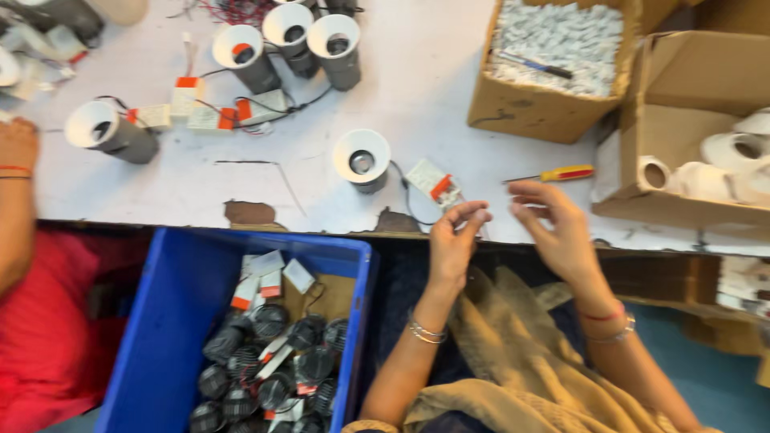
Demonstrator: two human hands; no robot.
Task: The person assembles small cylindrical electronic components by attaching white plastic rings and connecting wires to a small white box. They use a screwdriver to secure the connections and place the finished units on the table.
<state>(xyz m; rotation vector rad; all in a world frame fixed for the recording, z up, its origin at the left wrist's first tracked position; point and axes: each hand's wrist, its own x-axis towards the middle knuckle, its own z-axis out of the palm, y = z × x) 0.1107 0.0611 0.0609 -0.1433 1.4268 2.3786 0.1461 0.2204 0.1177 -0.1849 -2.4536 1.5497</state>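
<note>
Forearm of another person (pixel 14 192), with a red band at the wrist, rests at the far left edge of the white table (pixel 449 112). Beside it on the table lie several grey spot lamps (pixel 112 132) with white rims, wired to small white driver boxes (pixel 204 119). Below the table edge stands a blue crate (pixel 172 321) filled with more dark lamp bodies and drivers. Near the middle of the table one lamp (pixel 362 159) stands upright, its black wire leading to a white driver box (pixel 434 183) just beside the left hand (pixel 455 240). That hand's fingers are loosely curled, nipping something small that is too blurred to make out. The right hand (pixel 555 228) hovers close by, apart from the left, fingers bent and holding nothing. Past it lies a red-and-yellow screwdriver (pixel 557 173), then cardboard boxes (pixel 553 104) of white parts.
</note>
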